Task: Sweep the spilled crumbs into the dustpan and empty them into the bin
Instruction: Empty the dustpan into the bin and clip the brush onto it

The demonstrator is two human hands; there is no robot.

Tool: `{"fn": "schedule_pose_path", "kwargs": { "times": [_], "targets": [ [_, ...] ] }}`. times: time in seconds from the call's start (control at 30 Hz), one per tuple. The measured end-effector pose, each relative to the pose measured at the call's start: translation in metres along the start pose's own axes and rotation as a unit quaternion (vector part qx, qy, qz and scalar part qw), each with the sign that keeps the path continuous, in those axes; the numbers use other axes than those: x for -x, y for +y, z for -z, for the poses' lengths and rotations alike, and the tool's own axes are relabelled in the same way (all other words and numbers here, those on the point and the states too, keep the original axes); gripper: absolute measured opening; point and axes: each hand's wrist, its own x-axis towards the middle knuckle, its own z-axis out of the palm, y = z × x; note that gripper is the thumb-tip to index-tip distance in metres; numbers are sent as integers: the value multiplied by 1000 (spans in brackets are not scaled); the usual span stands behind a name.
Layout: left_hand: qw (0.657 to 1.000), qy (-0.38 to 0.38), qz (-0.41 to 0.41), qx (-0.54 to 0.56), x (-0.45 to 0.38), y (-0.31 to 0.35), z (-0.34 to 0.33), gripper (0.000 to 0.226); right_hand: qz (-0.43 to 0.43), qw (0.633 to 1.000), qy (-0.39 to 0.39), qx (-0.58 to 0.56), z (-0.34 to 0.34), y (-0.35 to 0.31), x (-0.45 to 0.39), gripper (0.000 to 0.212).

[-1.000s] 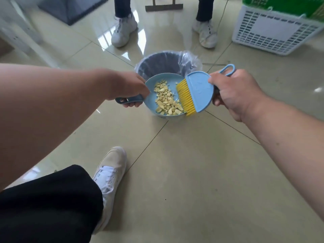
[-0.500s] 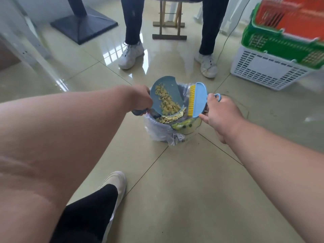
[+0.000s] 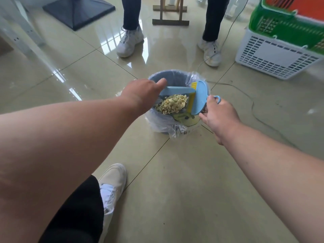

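Note:
A grey bin (image 3: pixel 172 78) lined with a clear plastic bag stands on the tiled floor. My left hand (image 3: pixel 142 92) holds the blue dustpan (image 3: pixel 177 90) tipped steeply over the bin's mouth. Yellow crumbs (image 3: pixel 172 103) are piled at the pan's lower edge and slide into the bin. My right hand (image 3: pixel 219 114) grips the blue hand brush (image 3: pixel 201 97) by its looped handle. The brush's yellow bristles (image 3: pixel 192 100) press against the right side of the pan above the bin.
A person in dark trousers and white shoes (image 3: pixel 129 41) stands just behind the bin. Stacked white, green and orange baskets (image 3: pixel 278 48) sit at the right, with a cable (image 3: pixel 252 102) trailing over the floor. My own shoe (image 3: pixel 114 179) is in front, and a black stand base (image 3: pixel 78 9) is far left.
The dustpan has gone from level above the bin to steeply tipped, and the crumbs have slid down to its lower edge. The brush has turned upright against the pan.

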Motion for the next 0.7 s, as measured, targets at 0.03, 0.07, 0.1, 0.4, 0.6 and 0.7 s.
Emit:
{"fn": "schedule_pose_path", "kwargs": {
  "times": [0.03,0.07,0.1,0.4,0.6,0.7],
  "targets": [
    [999,5,32,36,0,1,-1,42,3,1000,0,-13,0,1,-1,31],
    [994,9,66,84,-1,1,-3,47,8,1000,-2,-29,1,2,-1,29],
    [986,12,97,138,-2,2,-3,52,13,999,-5,-48,2,2,-1,26],
    [830,-33,253,496,2,40,13,33,-7,966,36,-255,40,-10,26,31],
    [737,-118,223,627,24,103,31,32,10,974,43,-224,97,9,47,35],
    [708,-151,234,649,40,139,37,29,17,981,62,-181,136,20,55,38]
  ]
}}
